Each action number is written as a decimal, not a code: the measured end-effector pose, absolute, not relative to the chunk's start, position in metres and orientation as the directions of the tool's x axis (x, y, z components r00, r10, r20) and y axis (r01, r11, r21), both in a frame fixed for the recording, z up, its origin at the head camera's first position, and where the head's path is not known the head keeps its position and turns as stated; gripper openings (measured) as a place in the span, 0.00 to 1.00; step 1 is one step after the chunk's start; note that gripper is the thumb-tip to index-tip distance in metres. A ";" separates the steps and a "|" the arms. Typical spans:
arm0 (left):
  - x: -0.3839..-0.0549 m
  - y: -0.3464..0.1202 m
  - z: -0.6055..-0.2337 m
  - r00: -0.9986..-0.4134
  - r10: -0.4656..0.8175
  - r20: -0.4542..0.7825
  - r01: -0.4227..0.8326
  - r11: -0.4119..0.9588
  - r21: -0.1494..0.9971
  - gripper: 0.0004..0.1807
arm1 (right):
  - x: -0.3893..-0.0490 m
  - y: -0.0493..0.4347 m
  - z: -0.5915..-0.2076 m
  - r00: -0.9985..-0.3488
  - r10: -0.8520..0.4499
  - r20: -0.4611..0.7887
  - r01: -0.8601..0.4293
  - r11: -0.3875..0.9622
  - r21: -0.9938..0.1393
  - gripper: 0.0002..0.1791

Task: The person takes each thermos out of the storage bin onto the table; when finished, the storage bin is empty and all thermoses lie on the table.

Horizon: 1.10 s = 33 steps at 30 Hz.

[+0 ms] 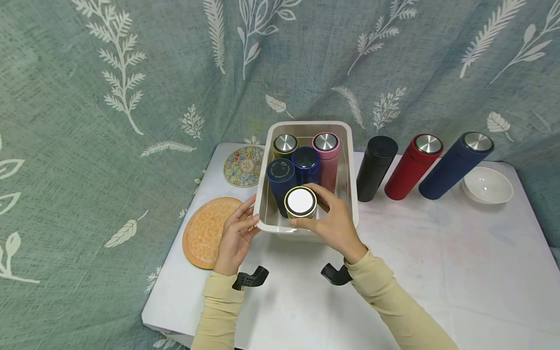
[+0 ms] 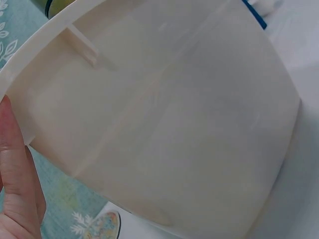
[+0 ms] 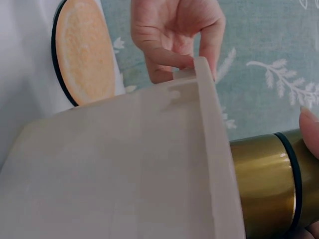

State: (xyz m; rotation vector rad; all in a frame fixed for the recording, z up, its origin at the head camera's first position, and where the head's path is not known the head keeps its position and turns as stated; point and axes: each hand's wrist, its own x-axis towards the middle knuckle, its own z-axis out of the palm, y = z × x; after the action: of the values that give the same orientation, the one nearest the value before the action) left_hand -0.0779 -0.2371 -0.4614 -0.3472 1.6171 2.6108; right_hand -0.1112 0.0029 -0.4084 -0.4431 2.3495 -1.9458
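Observation:
A white plastic bin (image 1: 353, 184) stands on the table with several bottles upright inside. My right hand (image 1: 337, 223) grips a gold bottle (image 3: 264, 181) near its top, at the bin's front; the lower part is hidden behind the bin wall. At the front left corner my left hand (image 1: 234, 240) pinches the bin's rim between thumb and fingers. Behind the gold bottle are a navy bottle (image 1: 281, 177), a shiny blue bottle (image 1: 306, 163), a pink bottle (image 1: 329, 165) and a bottle with a silver-topped lid (image 1: 286, 143).
Right of the bin stand a black bottle (image 1: 377, 167), a red bottle (image 1: 411, 170) and a tall blue bottle (image 1: 455, 167), beside a white bowl (image 1: 487, 187). To the left lie an orange round mat (image 1: 203, 238) and a patterned round mat (image 1: 240, 167). A leaf-printed curtain (image 1: 175, 73) hangs behind.

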 end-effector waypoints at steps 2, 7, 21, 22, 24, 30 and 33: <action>-0.078 -0.237 -0.461 -0.973 -0.075 -0.217 -0.161 -0.451 0.878 0.32 | -0.110 0.004 -0.407 -0.958 -0.243 0.155 -0.196 0.156 -0.968 0.43; -0.077 -0.237 -0.461 -0.972 -0.077 -0.222 -0.165 -0.447 0.879 0.31 | -0.104 0.007 -0.401 -0.956 -0.204 0.210 -0.243 0.149 -0.959 0.43; -0.079 -0.237 -0.463 -0.970 -0.075 -0.231 -0.171 -0.463 0.870 0.32 | -0.092 0.028 -0.366 -0.932 -0.139 0.335 -0.344 0.046 -0.938 0.42; -0.078 -0.238 -0.463 -0.970 -0.074 -0.230 -0.171 -0.464 0.869 0.32 | -0.092 0.029 -0.364 -0.931 -0.136 0.337 -0.345 0.039 -0.938 0.42; -0.078 -0.238 -0.463 -0.971 -0.072 -0.229 -0.170 -0.467 0.868 0.32 | -0.091 0.032 -0.359 -0.928 -0.132 0.347 -0.354 0.028 -0.935 0.42; -0.078 -0.238 -0.463 -0.971 -0.071 -0.229 -0.170 -0.473 0.865 0.32 | -0.087 0.041 -0.344 -0.906 -0.095 0.412 -0.413 -0.005 -0.911 0.44; -0.078 -0.238 -0.463 -0.971 -0.069 -0.228 -0.171 -0.470 0.866 0.32 | -0.086 0.045 -0.338 -0.897 -0.060 0.438 -0.437 -0.025 -0.899 0.46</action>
State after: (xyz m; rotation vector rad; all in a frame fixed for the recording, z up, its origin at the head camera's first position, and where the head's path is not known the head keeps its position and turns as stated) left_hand -0.0781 -0.2381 -0.4625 -0.3586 1.5844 2.6186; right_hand -0.0862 0.0447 -0.3381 -0.6256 2.3612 -2.3867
